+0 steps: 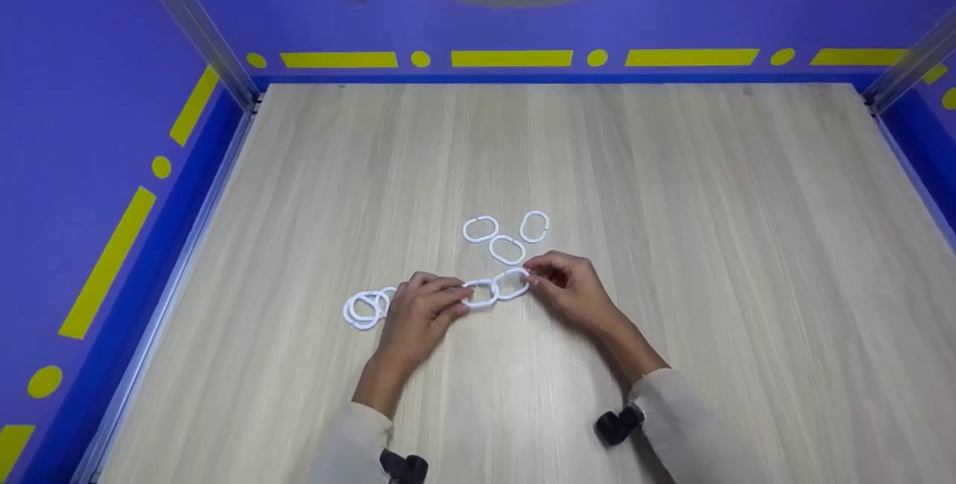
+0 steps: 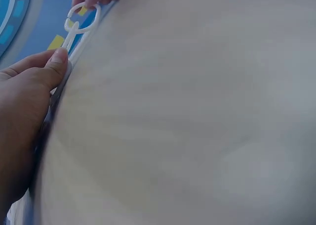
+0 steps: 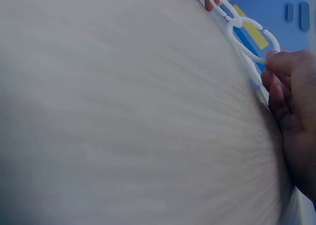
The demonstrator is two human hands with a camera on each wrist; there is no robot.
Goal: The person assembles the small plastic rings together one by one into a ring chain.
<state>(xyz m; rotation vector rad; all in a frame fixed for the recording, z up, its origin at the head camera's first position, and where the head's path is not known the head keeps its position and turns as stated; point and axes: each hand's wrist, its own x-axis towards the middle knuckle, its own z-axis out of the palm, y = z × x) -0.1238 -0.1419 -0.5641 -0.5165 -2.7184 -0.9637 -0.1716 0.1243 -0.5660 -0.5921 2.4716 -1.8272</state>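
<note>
Two white oval plastic chain links are hooked through each other between the hands in the head view. My left hand [image 1: 424, 314] pinches the left chain link [image 1: 480, 305] between thumb and fingers. At the other end, my right hand [image 1: 573, 288] pinches the right chain link [image 1: 513, 296], whose small gap shows in the right wrist view. More white links [image 1: 363, 311] lie overlapping just left of my left hand, which partly covers them. Beyond the hands are three loose links: one at the left [image 1: 480, 229], one in the middle [image 1: 507, 249] and one at the right [image 1: 535, 226].
The pale wood-grain table [image 1: 709, 208] is walled at the back and sides by blue panels [image 1: 523, 28] with yellow markings. Metal posts [image 1: 194, 21] stand at the back corners. A dark camera strap [image 1: 620, 424] sits on the right sleeve.
</note>
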